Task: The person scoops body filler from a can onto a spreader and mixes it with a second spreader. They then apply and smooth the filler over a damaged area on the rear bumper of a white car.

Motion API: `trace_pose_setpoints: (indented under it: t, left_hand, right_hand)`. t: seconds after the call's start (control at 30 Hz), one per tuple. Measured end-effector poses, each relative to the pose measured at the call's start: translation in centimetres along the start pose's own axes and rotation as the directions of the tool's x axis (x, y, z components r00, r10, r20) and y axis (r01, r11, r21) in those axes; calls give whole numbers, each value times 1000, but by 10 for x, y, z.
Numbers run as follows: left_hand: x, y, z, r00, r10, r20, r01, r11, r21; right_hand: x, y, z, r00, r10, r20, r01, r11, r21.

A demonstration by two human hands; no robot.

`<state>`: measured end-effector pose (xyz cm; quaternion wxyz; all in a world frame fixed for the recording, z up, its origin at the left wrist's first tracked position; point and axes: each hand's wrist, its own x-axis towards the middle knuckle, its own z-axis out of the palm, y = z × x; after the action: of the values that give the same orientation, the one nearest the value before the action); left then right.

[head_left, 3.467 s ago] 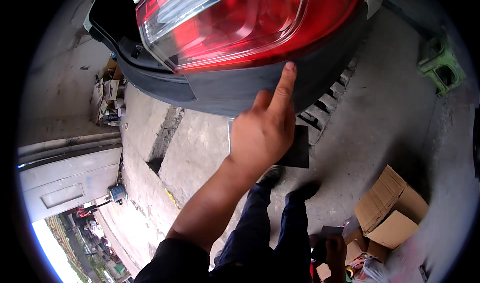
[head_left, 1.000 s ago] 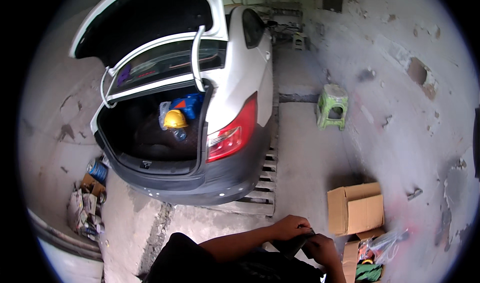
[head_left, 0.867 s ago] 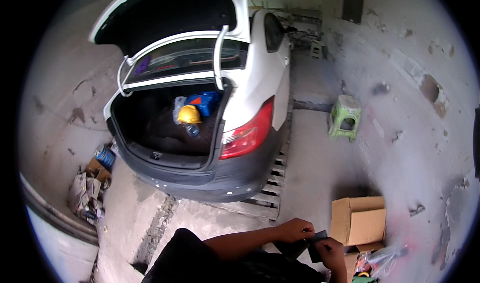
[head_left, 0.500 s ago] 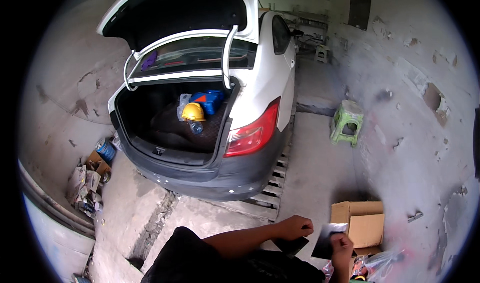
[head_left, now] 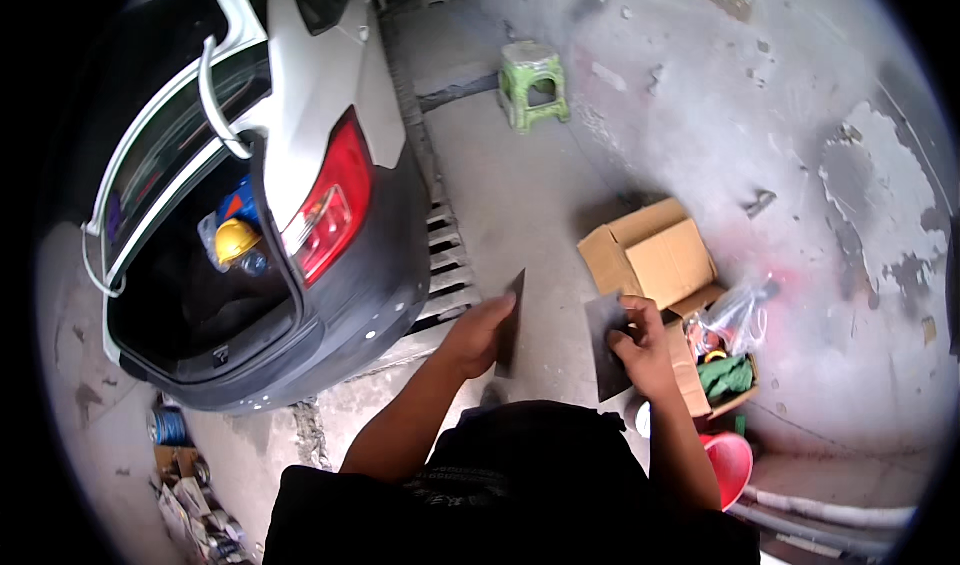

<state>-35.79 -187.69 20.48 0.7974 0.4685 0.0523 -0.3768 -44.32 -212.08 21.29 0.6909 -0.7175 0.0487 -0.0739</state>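
My left hand (head_left: 480,335) is closed on a thin dark sheet (head_left: 512,340), seen nearly edge-on, which looks like sandpaper. In my right hand (head_left: 645,350) a second dark grey sheet (head_left: 605,350) is pinched between thumb and fingers, its flat face partly turned to me. Both hands are raised in front of my body, apart from each other. To the left of them is the rear of a white car (head_left: 345,75) with its trunk lid up. A dark grey rear bumper (head_left: 385,285) with pale spots is the car part nearest my left hand.
A yellow helmet (head_left: 236,241) lies in the trunk. One cardboard box (head_left: 665,260) stands beyond my right hand, beside an open box (head_left: 690,365) with plastic wrap and green cloth. A red bucket (head_left: 735,465) is at lower right. A green stool (head_left: 533,85) stands by the wall.
My view has turned right, so the car sits farther left and more of the boxes shows. My hands have moved apart and up in the picture, each still gripping its dark sheet.
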Motion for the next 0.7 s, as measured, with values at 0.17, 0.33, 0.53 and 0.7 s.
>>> trace_pose_setpoints:
  t: [0.17, 0.33, 0.53, 0.7]
  left_hand:
    - [3, -7, 8, 993, 118, -1, -117, 982, -151]
    - [-2, -8, 32, 970, 227, 84, -213, 965, -153]
    - [-17, 1, 45, 939, 309, 153, -314, 949, 12]
    - [-17, 10, 39, 815, 577, 54, -572, 785, 240]
  right_hand:
    - [-21, -10, 11, 999, 34, 43, -37, 996, 76]
    - [-24, -17, 26, 966, -55, 253, 36, 996, 78]
    - [3, -11, 4, 996, 71, 52, -78, 983, 166]
    - [-1, -15, 0, 985, -54, -161, 44, 997, -64]
